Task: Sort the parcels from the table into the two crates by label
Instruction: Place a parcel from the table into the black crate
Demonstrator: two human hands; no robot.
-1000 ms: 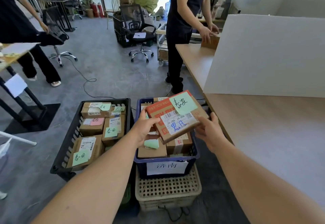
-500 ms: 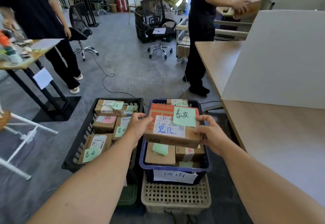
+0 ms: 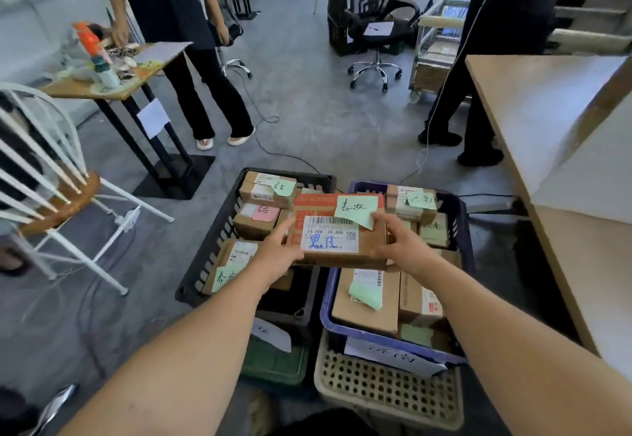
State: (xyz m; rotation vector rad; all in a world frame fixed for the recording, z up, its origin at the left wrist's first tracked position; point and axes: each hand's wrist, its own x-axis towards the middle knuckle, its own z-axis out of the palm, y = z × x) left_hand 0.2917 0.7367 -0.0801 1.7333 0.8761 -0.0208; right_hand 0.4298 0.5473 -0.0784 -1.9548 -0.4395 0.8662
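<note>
I hold a flat cardboard parcel [image 3: 337, 230] with an orange top strip, a white shipping label and a green sticky note. My left hand [image 3: 277, 251] grips its left edge, my right hand [image 3: 400, 246] its right edge. The parcel hovers over the gap between the two crates on the floor. The black crate [image 3: 205, 254] on the left holds several parcels with green and pink notes. The blue crate [image 3: 458, 230] on the right holds several parcels too and carries a white paper sign on its front.
The blue crate sits on a beige perforated basket [image 3: 386, 391]. A wooden table [image 3: 533, 100] with a white board runs along the right. Two people in black stand beyond the crates. A white chair [image 3: 51, 196] and a small side table [image 3: 116, 83] are at the left; a cable crosses the floor.
The parcel has moved left from above the blue crate toward the black crate, both hands still on it. My view has swung left and downward.
</note>
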